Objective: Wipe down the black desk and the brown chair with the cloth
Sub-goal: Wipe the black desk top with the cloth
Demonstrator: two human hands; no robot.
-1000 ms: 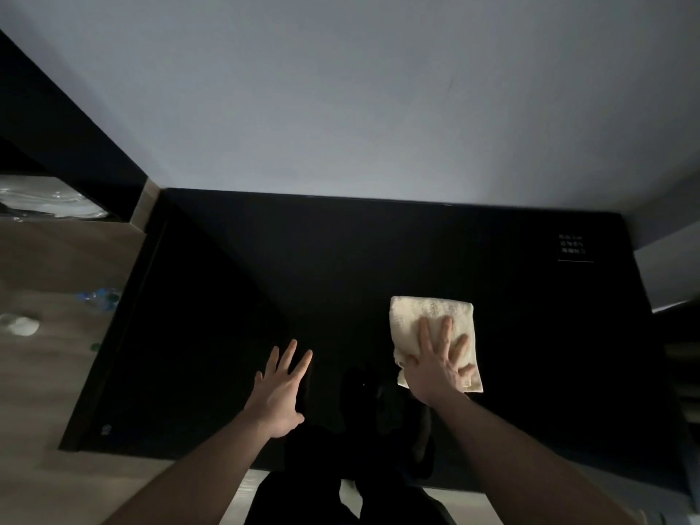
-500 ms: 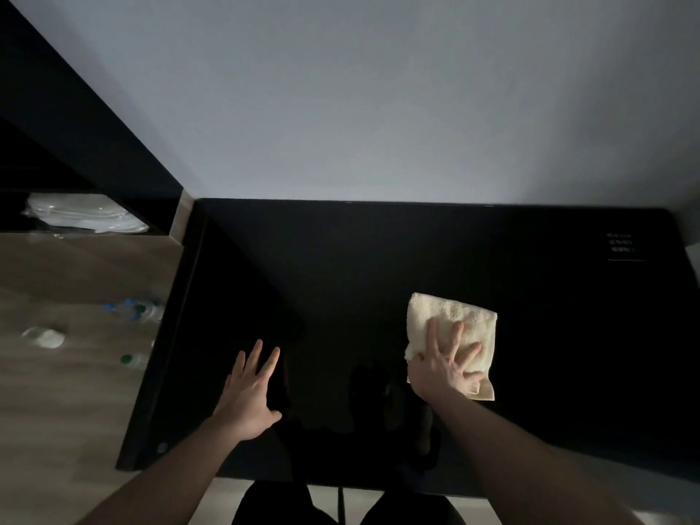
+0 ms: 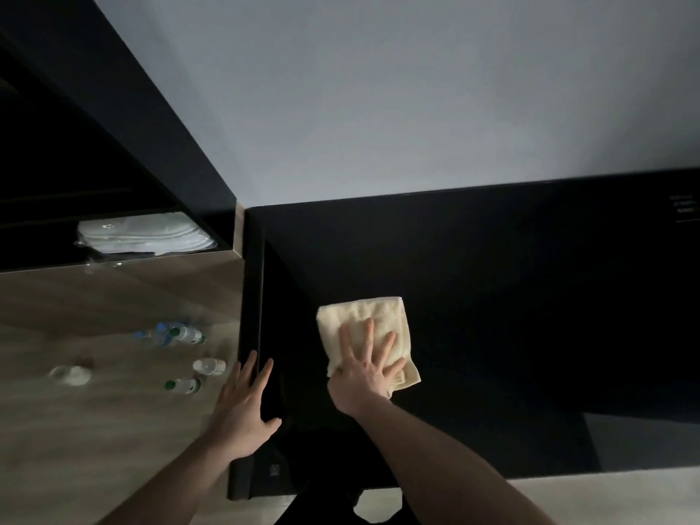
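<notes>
1. Risk first: cloth (image 3: 365, 337) bunching or sliding out from under the palm near the left edge of the black counter (image 3: 492, 297), caused by too little downward pressure (folded towelling rolls easily on a glossy top).
2. Second risk: dragging the cloth off that left edge and dropping it toward the wooden surface (image 3: 94, 411) left of the counter, where small water bottles (image 3: 182, 335) lie or stand; a wide leftward stroke would do it.
3. Third risk: missing patches. Very dim light on a dark top, so streaks and unwiped strips hard to judge, especially toward the far right of the counter.
4. Right hand (image 3: 369, 367): spread flat, fingers straight and fanned, palm down on the near half of the cloth, pressing rather than gripping; nothing curled round it.
5. Left hand (image 3: 242, 409): also flat and spread, holding nothing, resting at the counter's left rim, fingertips lying over the raised edge (likely bracing the body).
6. Cloth position: cream, folded roughly square, flat on the counter's left portion, well apart from the back wall, just right of the left hand.
7. Brown chair: not visible, so judged not yet begun; desk wiping in progress.
8. Stacked white items (image 3: 144, 233) on a shelf up and left of the counter, untouched.
</notes>
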